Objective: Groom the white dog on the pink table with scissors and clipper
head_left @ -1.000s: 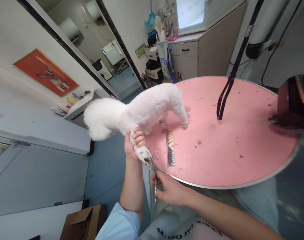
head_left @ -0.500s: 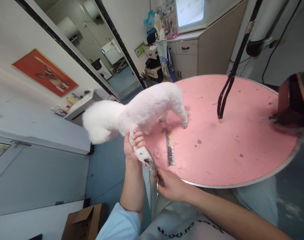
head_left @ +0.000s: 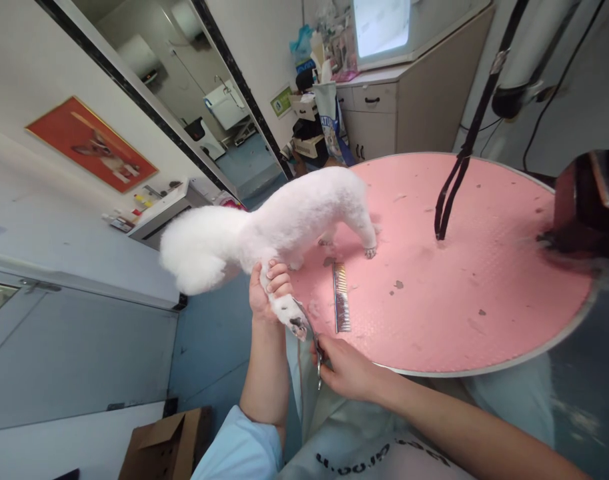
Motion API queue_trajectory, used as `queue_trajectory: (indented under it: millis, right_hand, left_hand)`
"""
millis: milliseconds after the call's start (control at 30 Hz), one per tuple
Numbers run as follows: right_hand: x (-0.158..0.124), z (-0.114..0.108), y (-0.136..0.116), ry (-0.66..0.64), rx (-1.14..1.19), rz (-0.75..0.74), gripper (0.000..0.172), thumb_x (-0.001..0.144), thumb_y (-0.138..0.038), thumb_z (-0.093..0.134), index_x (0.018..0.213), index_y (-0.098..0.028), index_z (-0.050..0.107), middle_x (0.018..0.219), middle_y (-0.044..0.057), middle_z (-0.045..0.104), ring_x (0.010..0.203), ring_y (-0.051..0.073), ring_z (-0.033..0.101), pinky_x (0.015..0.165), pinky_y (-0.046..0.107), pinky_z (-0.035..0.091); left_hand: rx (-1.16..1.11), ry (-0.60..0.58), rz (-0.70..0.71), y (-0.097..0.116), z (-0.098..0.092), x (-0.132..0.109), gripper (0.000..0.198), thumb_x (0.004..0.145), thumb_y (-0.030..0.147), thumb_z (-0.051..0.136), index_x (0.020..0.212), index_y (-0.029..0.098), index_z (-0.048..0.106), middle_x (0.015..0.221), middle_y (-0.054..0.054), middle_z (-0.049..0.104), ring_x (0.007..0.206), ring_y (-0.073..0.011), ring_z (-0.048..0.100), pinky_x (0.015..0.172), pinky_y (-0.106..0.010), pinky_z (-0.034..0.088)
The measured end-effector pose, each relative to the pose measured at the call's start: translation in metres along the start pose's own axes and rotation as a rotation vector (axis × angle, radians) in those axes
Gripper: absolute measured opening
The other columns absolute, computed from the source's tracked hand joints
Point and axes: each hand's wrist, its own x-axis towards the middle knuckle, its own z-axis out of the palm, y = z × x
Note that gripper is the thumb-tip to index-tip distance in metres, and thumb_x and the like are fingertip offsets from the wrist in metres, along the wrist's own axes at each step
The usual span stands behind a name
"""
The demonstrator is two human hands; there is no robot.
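A fluffy white dog point(head_left: 309, 200) stands on the pink round grooming table point(head_left: 434, 313), its head turned away over the left edge. My left hand point(head_left: 269, 290) is wrapped round one of its front legs and holds the paw point(head_left: 297, 323) up with the pads showing. My right hand point(head_left: 341, 367) is closed on the handles of a pair of grooming scissors point(head_left: 309, 323), whose blades lie along the right side of that leg. A metal comb point(head_left: 341, 297) lies on the table just right of the paw.
A black loop strap point(head_left: 451, 190) hangs over the table. At the right edge is a dark device point(head_left: 589, 207). Tufts of cut hair point(head_left: 399, 285) dot the tabletop. A cardboard box point(head_left: 164, 443) stands on the floor, lower left. Behind are cabinets point(head_left: 371, 113).
My right hand and the scissors have shifted slightly to the right, and the handles have tilted. The dog's head has moved a little left and down. My left hand keeps its hold.
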Motion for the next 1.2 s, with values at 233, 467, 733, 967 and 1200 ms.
queue_trajectory:
  millis: [233, 467, 733, 967, 1200]
  right_hand:
    - [-0.001, -0.004, -0.003, 0.004, -0.047, 0.002, 0.025, 0.073, -0.006, 0.055, 0.094, -0.020, 0.049, 0.094, 0.006, 0.063, 0.083, 0.019, 0.056, 0.073, 0.029, 0.041]
    - [-0.001, -0.006, -0.003, -0.016, -0.074, 0.050, 0.025, 0.074, -0.003, 0.049, 0.093, -0.019, 0.051, 0.094, 0.006, 0.063, 0.084, 0.019, 0.057, 0.073, 0.029, 0.040]
    - [-0.002, -0.007, -0.005, 0.011, -0.088, 0.033, 0.027, 0.072, -0.005, 0.054, 0.095, -0.018, 0.052, 0.095, 0.007, 0.063, 0.084, 0.019, 0.056, 0.074, 0.030, 0.040]
    - [-0.002, -0.010, -0.001, 0.011, -0.090, 0.048, 0.029, 0.073, 0.000, 0.051, 0.096, -0.018, 0.051, 0.093, 0.006, 0.064, 0.082, 0.018, 0.056, 0.072, 0.028, 0.039]
    - [-0.015, -0.012, -0.007, 0.072, -0.030, 0.059, 0.029, 0.073, -0.002, 0.052, 0.096, -0.019, 0.055, 0.096, 0.005, 0.066, 0.085, 0.018, 0.059, 0.074, 0.027, 0.041]
  left_hand:
    - [-0.009, -0.016, -0.013, -0.001, -0.001, 0.000, 0.029, 0.104, 0.040, 0.037, 0.087, 0.017, 0.043, 0.059, 0.007, 0.044, 0.035, 0.0000, 0.036, 0.033, -0.009, 0.022]
    - [0.089, -0.034, 0.011, 0.000, -0.001, -0.002, 0.022, 0.102, 0.033, 0.043, 0.087, 0.017, 0.043, 0.060, 0.007, 0.038, 0.038, -0.0001, 0.028, 0.036, -0.009, 0.020]
    - [0.216, -0.043, 0.035, -0.002, -0.005, -0.002, 0.029, 0.105, 0.033, 0.035, 0.083, 0.018, 0.046, 0.060, 0.003, 0.034, 0.040, -0.0034, 0.018, 0.035, -0.017, 0.017]
    - [0.302, -0.057, 0.048, -0.004, -0.008, 0.000, 0.023, 0.102, 0.033, 0.042, 0.084, 0.019, 0.046, 0.062, 0.003, 0.029, 0.042, -0.0040, 0.013, 0.036, -0.018, 0.014]
    - [0.133, 0.018, 0.004, -0.007, -0.001, 0.002, 0.025, 0.103, 0.028, 0.036, 0.085, 0.016, 0.047, 0.062, 0.004, 0.035, 0.040, -0.0015, 0.028, 0.037, -0.010, 0.023]
